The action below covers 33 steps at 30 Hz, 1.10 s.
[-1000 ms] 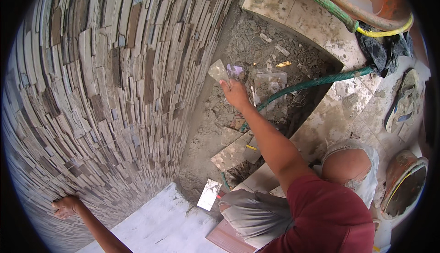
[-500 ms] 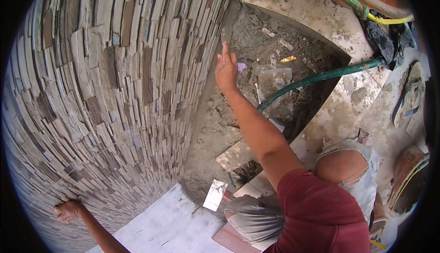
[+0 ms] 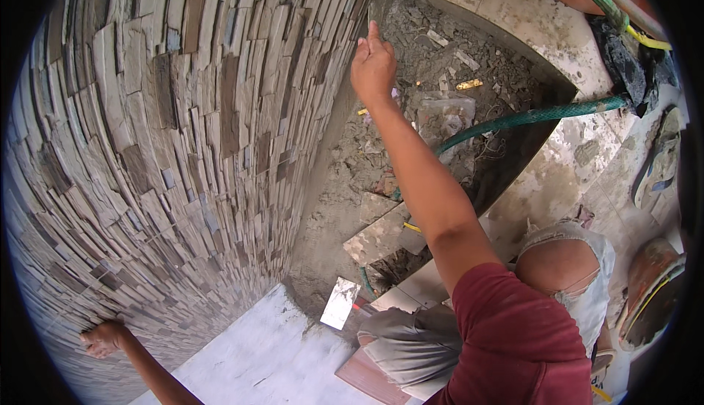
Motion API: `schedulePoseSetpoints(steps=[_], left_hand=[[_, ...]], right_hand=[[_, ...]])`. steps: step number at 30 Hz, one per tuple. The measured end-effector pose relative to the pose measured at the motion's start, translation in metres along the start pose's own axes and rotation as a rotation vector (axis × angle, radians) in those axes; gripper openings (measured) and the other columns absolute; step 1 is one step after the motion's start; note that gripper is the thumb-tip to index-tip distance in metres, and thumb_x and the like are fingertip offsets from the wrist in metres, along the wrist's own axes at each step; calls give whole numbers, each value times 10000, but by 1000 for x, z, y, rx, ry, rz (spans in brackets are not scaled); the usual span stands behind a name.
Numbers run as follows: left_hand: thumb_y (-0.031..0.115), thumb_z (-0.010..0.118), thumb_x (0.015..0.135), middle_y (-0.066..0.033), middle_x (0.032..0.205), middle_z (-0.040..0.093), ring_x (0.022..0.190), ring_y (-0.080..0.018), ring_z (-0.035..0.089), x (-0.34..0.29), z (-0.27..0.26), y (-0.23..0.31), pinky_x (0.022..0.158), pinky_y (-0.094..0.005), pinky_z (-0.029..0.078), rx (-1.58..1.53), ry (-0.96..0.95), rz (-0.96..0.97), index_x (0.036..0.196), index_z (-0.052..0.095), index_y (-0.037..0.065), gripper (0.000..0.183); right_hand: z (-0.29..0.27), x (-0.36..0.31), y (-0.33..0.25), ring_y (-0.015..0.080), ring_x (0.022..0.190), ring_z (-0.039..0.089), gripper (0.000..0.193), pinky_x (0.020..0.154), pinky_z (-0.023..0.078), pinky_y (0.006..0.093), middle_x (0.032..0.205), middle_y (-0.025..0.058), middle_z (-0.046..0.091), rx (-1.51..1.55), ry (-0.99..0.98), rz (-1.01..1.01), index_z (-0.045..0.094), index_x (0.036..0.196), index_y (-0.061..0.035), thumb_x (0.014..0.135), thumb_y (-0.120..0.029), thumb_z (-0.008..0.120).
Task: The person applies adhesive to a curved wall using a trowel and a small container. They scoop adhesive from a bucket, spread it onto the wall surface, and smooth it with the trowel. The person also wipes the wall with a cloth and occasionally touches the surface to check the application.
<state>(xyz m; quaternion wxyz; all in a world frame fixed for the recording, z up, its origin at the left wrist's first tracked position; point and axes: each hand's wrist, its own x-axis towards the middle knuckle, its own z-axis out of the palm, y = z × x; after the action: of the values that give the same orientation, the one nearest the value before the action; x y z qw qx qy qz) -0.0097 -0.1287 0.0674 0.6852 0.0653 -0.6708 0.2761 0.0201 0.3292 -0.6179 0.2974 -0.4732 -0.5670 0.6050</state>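
My right hand [image 3: 375,71] reaches far forward along the foot of the wall clad in narrow stone-look strips [image 3: 220,111]. Its index finger is stretched out, the other fingers are partly bent, and no held thing shows. The fingertip is close to a thin pale strip at the wall's base. Low on the left, my left hand [image 3: 103,337] rests against the cladding with curled fingers; whatever may be in them is hidden. A bed of grey rubble and mortar [image 3: 422,56] lies beside the right hand.
A green hose [image 3: 535,115] crosses the rubble. Broken tile [image 3: 381,232] and a pale rectangular blade-like piece [image 3: 341,304] lie near my knee. A white sheet [image 3: 249,354] covers the floor below the wall. Dirty tiled ledges [image 3: 572,159], a sandal [image 3: 660,159] and a bucket [image 3: 653,291] are at right.
My right hand has moved farther forward along the wall's foot, and its fingers have bent except the index. The left hand has barely shifted on the cladding. The view has moved slightly.
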Motion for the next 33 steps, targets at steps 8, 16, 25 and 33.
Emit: schedulePoseSetpoints(steps=[8, 16, 25, 33], left_hand=[[474, 373, 990, -397, 1474, 239, 1378, -562, 228, 20, 40, -41, 1125, -588, 239, 121, 41, 107, 1425, 365, 111, 567], [591, 325, 965, -393, 1500, 170, 1417, -530, 151, -27, -36, 51, 1154, -554, 185, 37, -66, 70, 1465, 287, 25, 756], [613, 292, 959, -370, 1536, 99, 1464, -452, 55, -43, -90, 126, 1184, -488, 100, -335, -132, -304, 1483, 132, -124, 918], [638, 300, 944, -390, 1521, 120, 1461, -457, 88, -59, -92, 124, 1169, -519, 137, -301, -148, -309, 1477, 146, -130, 947]], right_hand=[[-15, 16, -21, 385, 875, 647, 422, 803, 514, 437, 987, 223, 631, -148, -102, 129, 558, 1352, -62, 943, -168, 544], [-55, 91, -28, 337, 1111, 627, 393, 962, 484, 400, 1189, 143, 667, -190, -230, 107, 618, 1294, -132, 915, -229, 573], [-75, 44, 9, 397, 991, 625, 464, 874, 508, 460, 1128, 185, 635, -486, -374, -196, 528, 1392, -237, 932, -195, 569], [-76, -193, 59, 362, 935, 651, 756, 777, 547, 443, 1259, 214, 499, -612, -1185, -314, 369, 1498, -234, 805, -4, 565]])
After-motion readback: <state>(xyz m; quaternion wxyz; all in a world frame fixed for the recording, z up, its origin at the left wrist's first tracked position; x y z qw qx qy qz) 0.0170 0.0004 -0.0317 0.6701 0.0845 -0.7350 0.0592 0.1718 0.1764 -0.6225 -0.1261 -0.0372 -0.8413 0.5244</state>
